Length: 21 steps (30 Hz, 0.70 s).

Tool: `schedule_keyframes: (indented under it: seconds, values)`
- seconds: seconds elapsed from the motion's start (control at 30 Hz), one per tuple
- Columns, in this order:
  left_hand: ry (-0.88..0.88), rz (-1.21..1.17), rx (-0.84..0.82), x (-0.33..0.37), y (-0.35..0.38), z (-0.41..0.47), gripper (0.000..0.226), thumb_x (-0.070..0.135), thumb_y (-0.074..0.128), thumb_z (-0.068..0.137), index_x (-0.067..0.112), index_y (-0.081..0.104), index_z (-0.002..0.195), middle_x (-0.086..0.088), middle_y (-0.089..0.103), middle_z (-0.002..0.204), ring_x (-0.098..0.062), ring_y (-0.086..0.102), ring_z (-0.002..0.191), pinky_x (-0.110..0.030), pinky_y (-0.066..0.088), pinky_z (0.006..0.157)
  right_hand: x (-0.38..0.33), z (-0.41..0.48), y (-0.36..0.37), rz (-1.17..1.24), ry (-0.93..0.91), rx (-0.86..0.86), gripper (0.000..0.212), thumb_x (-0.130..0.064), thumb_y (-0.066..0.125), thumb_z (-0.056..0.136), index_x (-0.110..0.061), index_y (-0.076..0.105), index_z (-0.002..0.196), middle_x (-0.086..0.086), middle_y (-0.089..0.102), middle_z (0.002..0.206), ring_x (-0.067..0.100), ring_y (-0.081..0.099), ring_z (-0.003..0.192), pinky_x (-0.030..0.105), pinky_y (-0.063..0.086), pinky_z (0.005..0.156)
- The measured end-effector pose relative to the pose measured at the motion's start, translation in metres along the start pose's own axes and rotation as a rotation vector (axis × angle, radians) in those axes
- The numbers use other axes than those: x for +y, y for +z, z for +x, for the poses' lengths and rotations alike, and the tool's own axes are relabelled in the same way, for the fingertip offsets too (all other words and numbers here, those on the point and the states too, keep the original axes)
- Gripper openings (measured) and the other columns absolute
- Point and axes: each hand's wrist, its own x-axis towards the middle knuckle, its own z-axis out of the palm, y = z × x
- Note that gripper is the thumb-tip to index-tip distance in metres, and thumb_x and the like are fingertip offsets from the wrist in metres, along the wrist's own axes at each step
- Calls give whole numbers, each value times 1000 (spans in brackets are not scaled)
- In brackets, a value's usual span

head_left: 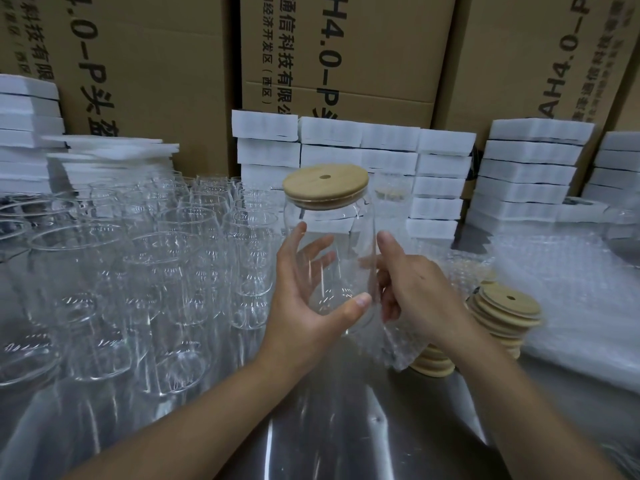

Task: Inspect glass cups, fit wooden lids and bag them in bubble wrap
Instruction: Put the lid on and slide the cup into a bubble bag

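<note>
While the left grip [304, 299] cradles the glass cup [332, 237] low down, thumb in front and fingers spread behind, upright above the bench [329, 427], the right grip [415, 289] pinches a bubble wrap bag [401, 341], thumb against the cup wall. Risks: smooth glass slips from that loose hold. The wooden lid [325, 185] looks merely seated, so a tilt could shed it. A drop would hit the bare cups [173, 237] crowded to the left.
</note>
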Motion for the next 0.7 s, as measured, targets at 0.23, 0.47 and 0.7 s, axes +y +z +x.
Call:
schedule_keyframes:
  seconds: [0.23,0.47,0.7]
  values:
    - [-3,44,-48,1,-1,-2,99,38,81,62,37,25,143,10,50,136,-8,51,128,-19,44,101,1,-4,-1,-179,-284,61,77,-78,25,72,-29,68,113,-17,67,91,0,58,82,21,46,72]
    - [-11,88,-91,4,0,-4,95,41,78,62,43,23,139,15,47,135,1,44,132,-22,40,108,-2,-8,0,-93,-354,130,67,-73,56,62,-36,56,117,-20,53,92,1,56,87,12,44,62]
    - [1,150,-141,2,-1,-3,102,44,79,60,49,18,141,23,39,142,3,35,139,-13,36,107,-1,-9,4,-94,-283,164,75,-77,65,46,-40,48,110,-26,57,99,-2,58,85,26,51,66]
